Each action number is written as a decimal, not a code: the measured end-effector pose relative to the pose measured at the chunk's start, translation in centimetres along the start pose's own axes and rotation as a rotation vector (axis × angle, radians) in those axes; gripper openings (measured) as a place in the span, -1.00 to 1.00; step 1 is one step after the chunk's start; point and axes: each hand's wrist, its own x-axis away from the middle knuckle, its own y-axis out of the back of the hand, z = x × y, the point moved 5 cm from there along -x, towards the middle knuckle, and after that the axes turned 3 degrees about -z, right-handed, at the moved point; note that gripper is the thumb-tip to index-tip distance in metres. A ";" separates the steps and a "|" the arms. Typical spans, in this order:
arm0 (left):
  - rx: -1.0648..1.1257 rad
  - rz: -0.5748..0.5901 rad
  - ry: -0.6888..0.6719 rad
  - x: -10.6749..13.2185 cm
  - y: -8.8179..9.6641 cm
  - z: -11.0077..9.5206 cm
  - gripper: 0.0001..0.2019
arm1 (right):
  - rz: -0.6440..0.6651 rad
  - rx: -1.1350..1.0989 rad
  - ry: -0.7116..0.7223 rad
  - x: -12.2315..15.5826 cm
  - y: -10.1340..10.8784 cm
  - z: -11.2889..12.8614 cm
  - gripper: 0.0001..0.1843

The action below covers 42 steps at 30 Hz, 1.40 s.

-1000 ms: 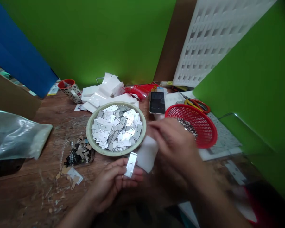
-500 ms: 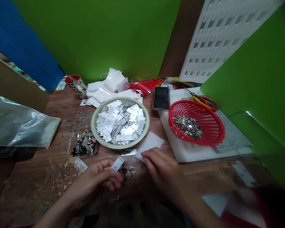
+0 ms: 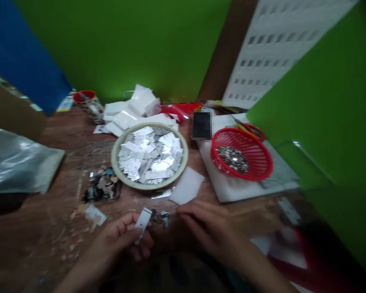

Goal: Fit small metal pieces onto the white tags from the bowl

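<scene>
My left hand [image 3: 126, 236] pinches a small flat metal plate [image 3: 143, 218] with a hole in it, tilted up between thumb and fingers. My right hand [image 3: 209, 224] is closed, thumb and forefinger together; whatever lies between them is too small to make out. Just beyond its fingertips lies a translucent white sheet [image 3: 187, 186]. Several small metal pieces [image 3: 160, 218] rest on the table between the hands. A round pale bowl [image 3: 114, 162] heaped with similar metal plates [image 3: 151, 156] stands ahead, and a single plate [image 3: 161, 194] lies below its rim.
On the right, a red basket [image 3: 264, 165] holding many tiny shiny parts rests on a white foam sheet [image 3: 224, 193], with scissors [image 3: 253, 131] behind. Dark and tan scraps [image 3: 105, 185] lie left of the bowl. A patterned mug [image 3: 90, 108] and white papers [image 3: 134, 112] stand farther back.
My right hand has drawn slightly back from the white sheet's near corner. My left hand still holds the plate, now turned more upright. The whole view has shifted a little.
</scene>
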 end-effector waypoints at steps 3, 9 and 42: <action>0.033 0.139 0.032 -2.7 -5.0 -0.7 -0.80 | -0.394 0.301 -0.017 0.1 8.0 -0.6 -0.77; 0.186 0.134 0.037 -5.9 -11.2 -4.0 -0.84 | 0.131 0.709 -0.546 -4.6 12.9 -9.6 -0.90; 0.249 0.145 0.093 -8.1 -11.5 -3.3 -0.75 | -0.449 0.199 -0.070 1.0 8.8 -3.6 -0.79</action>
